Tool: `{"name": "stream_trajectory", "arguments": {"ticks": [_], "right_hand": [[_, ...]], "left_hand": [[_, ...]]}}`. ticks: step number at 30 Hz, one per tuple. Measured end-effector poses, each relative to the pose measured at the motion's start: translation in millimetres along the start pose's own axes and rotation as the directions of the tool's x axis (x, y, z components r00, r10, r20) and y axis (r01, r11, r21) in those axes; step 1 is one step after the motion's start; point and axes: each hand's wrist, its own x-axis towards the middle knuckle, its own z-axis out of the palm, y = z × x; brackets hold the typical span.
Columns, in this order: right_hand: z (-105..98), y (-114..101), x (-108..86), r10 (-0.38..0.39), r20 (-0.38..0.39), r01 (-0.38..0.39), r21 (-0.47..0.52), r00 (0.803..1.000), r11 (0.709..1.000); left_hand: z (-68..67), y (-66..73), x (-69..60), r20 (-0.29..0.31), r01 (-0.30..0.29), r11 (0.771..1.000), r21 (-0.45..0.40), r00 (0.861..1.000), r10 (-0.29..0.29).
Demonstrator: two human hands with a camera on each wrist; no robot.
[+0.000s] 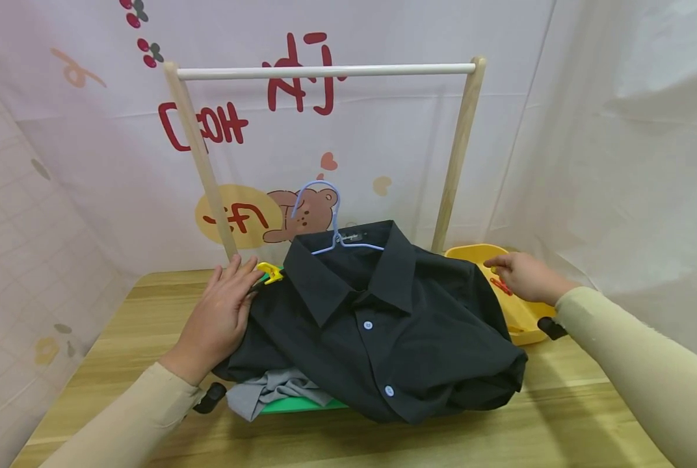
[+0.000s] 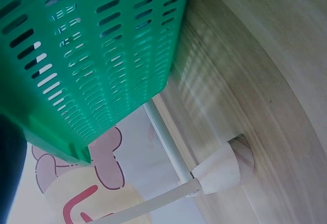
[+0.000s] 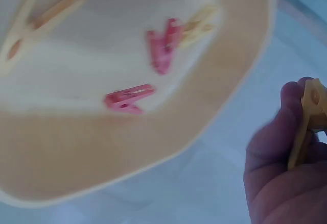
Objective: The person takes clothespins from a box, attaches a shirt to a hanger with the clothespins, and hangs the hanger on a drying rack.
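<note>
A black collared shirt [image 1: 337,351] lies spread over a green slotted basket [image 2: 117,55], with a light blue hanger [image 1: 335,224] standing out of its collar. My left hand [image 1: 220,318] rests with fairly straight fingers on the shirt's shoulder at the left, its fingertips beside a yellow clip [image 1: 270,272]. Over the yellow basin [image 1: 526,335] at the right is my right hand [image 1: 526,277]. In the right wrist view it pinches a yellow clothespin [image 3: 309,114] between thumb and fingers. Red clothespins [image 3: 163,48] and yellow ones lie in the basin.
Behind the shirt stands a rack with wooden posts [image 1: 461,149] and a white rail [image 1: 325,71]. Grey cloth [image 1: 278,389] sticks out of the basket under the shirt. A printed curtain [image 1: 383,143] hangs behind the wooden table [image 1: 167,292].
</note>
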Motion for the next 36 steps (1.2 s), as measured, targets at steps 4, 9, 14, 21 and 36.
{"name": "stream_trajectory", "arguments": {"ticks": [4,9,14,21,36], "right_hand": [[-9.1,-12.2,-2.0,0.018,0.021,-0.019,0.029,1.0,0.999],[-24.8,-31.7,-3.5,-0.025,0.013,0.025,-0.02,1.0,0.999],[-38.5,-52.0,-7.2,-0.056,-0.018,0.056,-0.025,0.998,0.998],[-50.5,-79.8,-12.2,-0.107,-0.04,0.106,-0.014,0.993,0.994],[-65.2,-130.6,-16.8,-0.197,-0.016,0.198,0.011,0.98,0.98]], "left_hand": [[-0.3,-0.6,0.2,0.0,-0.001,1.0,0.001,1.0,0.001],[0.3,-1.2,1.5,-0.006,-0.004,1.0,0.003,1.0,0.004],[-0.9,-0.1,1.7,-0.003,0.001,1.0,-0.008,1.0,-0.001],[-3.3,2.5,2.3,-0.001,0.017,1.0,-0.022,1.0,-0.017],[-6.4,4.0,5.7,-0.024,0.019,0.999,-0.04,0.999,-0.02]]}}
